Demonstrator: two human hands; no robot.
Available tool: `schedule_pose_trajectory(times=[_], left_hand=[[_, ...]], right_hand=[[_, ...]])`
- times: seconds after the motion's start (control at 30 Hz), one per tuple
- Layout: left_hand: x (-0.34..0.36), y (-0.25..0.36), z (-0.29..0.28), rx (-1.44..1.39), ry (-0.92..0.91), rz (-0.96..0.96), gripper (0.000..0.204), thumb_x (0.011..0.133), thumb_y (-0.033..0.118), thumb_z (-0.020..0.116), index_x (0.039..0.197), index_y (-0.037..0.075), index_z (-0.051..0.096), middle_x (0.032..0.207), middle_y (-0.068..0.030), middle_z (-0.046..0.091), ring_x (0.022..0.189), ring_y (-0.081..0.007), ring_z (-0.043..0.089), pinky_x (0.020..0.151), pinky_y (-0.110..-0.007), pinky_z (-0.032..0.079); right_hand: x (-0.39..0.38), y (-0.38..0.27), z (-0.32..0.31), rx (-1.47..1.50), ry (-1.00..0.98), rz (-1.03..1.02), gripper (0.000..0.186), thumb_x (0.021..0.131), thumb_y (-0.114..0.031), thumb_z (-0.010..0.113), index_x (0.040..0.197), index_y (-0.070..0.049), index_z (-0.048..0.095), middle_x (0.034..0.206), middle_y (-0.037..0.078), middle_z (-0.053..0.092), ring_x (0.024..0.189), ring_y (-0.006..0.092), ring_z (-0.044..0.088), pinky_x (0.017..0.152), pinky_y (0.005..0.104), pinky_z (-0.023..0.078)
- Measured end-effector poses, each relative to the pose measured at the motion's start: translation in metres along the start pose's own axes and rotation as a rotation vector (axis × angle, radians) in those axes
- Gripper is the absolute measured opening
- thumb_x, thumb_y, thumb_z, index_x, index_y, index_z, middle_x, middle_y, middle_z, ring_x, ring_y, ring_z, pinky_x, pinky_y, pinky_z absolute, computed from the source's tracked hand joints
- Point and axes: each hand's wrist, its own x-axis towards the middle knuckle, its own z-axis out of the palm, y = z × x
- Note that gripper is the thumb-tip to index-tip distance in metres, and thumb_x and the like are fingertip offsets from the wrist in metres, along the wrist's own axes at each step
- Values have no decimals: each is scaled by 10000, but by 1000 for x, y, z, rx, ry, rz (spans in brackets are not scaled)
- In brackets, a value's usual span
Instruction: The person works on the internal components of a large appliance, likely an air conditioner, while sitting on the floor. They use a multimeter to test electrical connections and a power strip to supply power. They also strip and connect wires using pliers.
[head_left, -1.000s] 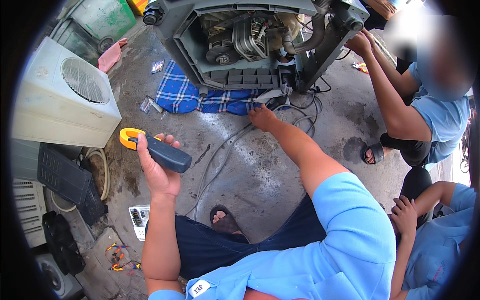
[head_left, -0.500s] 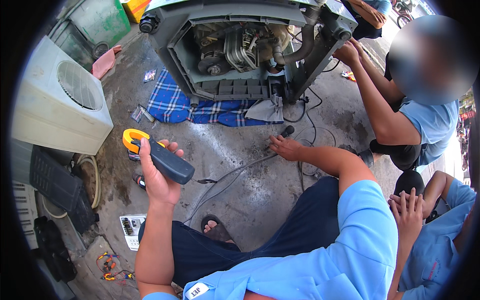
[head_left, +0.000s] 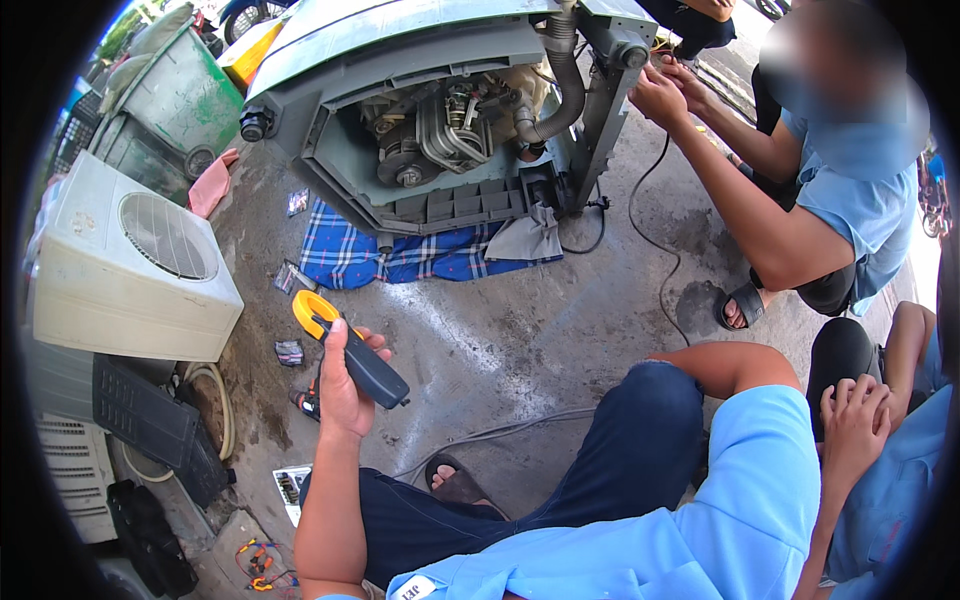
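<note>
My left hand (head_left: pixel 348 398) is wrapped round a clamp meter (head_left: pixel 372 368) with a dark grey body and a yellow jaw, held up over the floor left of centre. The jaw points away to the upper left, and its face is turned from view. My right forearm (head_left: pixel 735 366) bends down behind my raised right knee (head_left: pixel 655 395), which hides the right hand. Ahead of me a large grey appliance (head_left: pixel 430 212), like a washing machine, lies tilted with its open side toward me. A motor, metal tubes and a ribbed hose (head_left: pixel 565 105) show inside.
Under the appliance lies a blue checked cloth (head_left: pixel 340 250). A white air-conditioner unit (head_left: pixel 130 270) stands at left. Grey cables (head_left: pixel 500 430) cross the floor by my sandal. One co-worker (head_left: pixel 690 105) at right handles something at the appliance's edge; another person's clasped hands (head_left: pixel 855 415) rest nearby.
My right hand has left the dark plug-like end of the cable and gone behind my knee. The clamp meter stays in my left hand, slightly turned. The view has shifted.
</note>
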Motion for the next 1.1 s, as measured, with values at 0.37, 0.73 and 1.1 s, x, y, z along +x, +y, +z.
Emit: schedule_pose_trajectory(times=[0.37, 0.73, 1.1], left_hand=[[3, -36, -1, 456, -59, 131, 480, 919, 466, 648, 1070, 16, 573, 933, -76, 618, 829, -148, 601, 771, -297, 488], [-14, -44, 9, 763, -51, 316, 406, 908, 384, 688, 1018, 1, 608, 842, -12, 584, 763, -101, 525, 701, -273, 438], [-21, -42, 37, 937, -183, 411, 503, 861, 425, 731, 1067, -21, 622, 893, -74, 653, 821, -154, 615, 755, -314, 496]], right_hand=[[84, 47, -116, -4, 1414, 57, 259, 903, -222, 556, 1052, -20, 620, 1113, 171, 616, 985, 378, 628, 825, 458, 525], [61, 39, -103, -112, 1134, 108, 239, 892, -140, 548, 1110, -56, 599, 988, 106, 683, 939, 281, 680, 752, 383, 558], [-41, 141, -23, 41, 620, 782, 170, 833, -162, 656, 953, -147, 775, 970, 34, 746, 923, 201, 721, 685, 371, 570]])
